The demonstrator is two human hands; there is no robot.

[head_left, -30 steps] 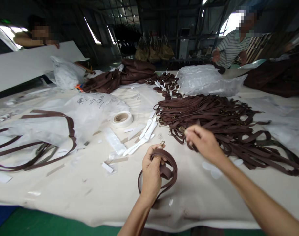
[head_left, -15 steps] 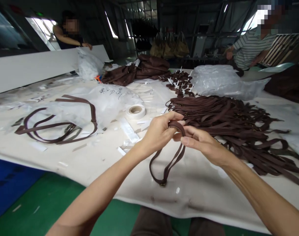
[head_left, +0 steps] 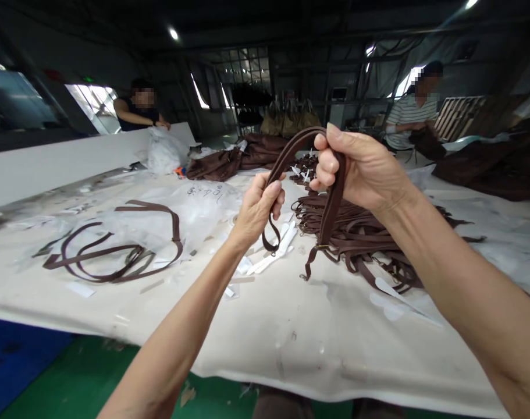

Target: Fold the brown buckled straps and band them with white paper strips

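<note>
A dark brown strap with metal fittings arches between my two hands above the table. My left hand pinches it lower down, where a small loop hangs below the fingers. Higher and to the right, my right hand is closed round the strap near the top of the arch. From there an end drops down, with a metal buckle and a small hook at its tip. Behind and below my right hand lies a pile of similar brown straps, partly covered by my forearm.
Loose brown straps lie coiled on the left, by clear plastic with handwriting. White strips and paper scraps lie mid-table. Brown material is heaped behind. Two people work across the table, a person on the left and another on the right.
Both hands have risen and moved apart, the right one higher. The strap, earlier bunched between them with a loop hanging down, now spans them in an arch. The view has tilted up.
</note>
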